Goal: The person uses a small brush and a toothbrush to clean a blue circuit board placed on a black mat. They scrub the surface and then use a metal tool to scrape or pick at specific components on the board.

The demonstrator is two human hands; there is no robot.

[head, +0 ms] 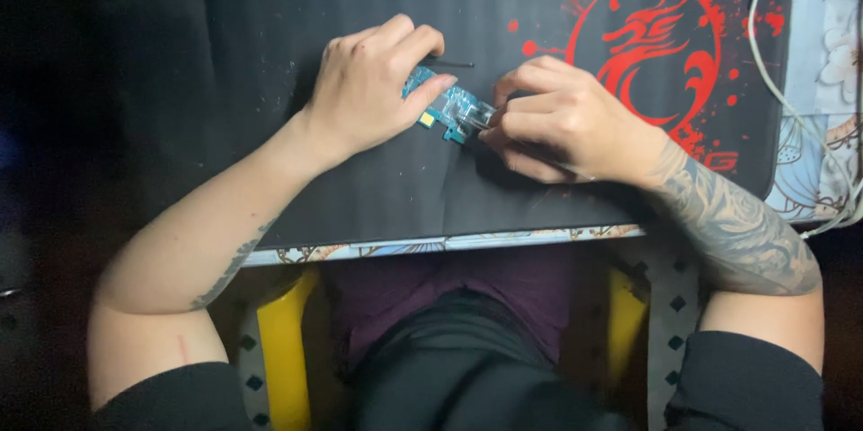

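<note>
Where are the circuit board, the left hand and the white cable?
circuit board (447, 108), head view, bare blue middle.
left hand (364, 89), head view, back of hand.
white cable (775, 80), head view, stretch over the mat's right edge.

A big black desk mat (270, 17) with a red dragon (661, 44) covers the table; a yellow chair (283, 350) sits below it.

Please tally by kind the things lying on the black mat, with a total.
Circuit board, teal, pinned by the left hand: 1
Thin dark tool beyond the left hand: 1
Slim tool in the right hand, mostly hidden: 1
White cable across the mat corner: 1
Total: 4
</note>
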